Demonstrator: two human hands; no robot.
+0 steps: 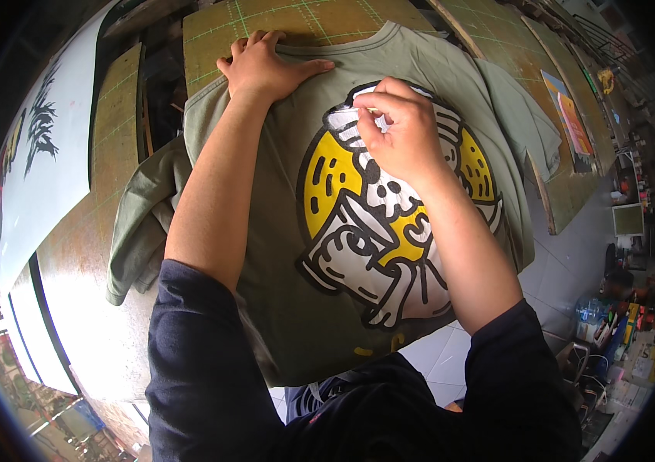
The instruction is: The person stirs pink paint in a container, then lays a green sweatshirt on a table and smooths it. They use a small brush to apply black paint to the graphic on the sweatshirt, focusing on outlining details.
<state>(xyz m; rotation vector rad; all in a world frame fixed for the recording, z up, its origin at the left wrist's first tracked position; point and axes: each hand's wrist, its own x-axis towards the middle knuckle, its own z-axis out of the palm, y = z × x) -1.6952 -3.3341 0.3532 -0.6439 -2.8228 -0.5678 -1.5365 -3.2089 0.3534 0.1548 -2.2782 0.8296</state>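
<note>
An olive-green T-shirt (281,231) lies flat on a brown board (266,23) with a green grid. A large yellow, white and black print (358,231) covers its middle. My left hand (266,65) rests flat with spread fingers on the shirt near the collar. My right hand (401,127) sits over the top of the print, thumb and fingers pinched on the edge of a thin white film (343,123) lying there. Dark sleeves cover both my upper arms.
More gridded boards (115,115) stand to the left and right. A white sheet with a black design (42,131) lies at far left. A colourful printed sheet (570,115) lies at right. Tiled floor (574,254) and cluttered supplies (613,323) show at lower right.
</note>
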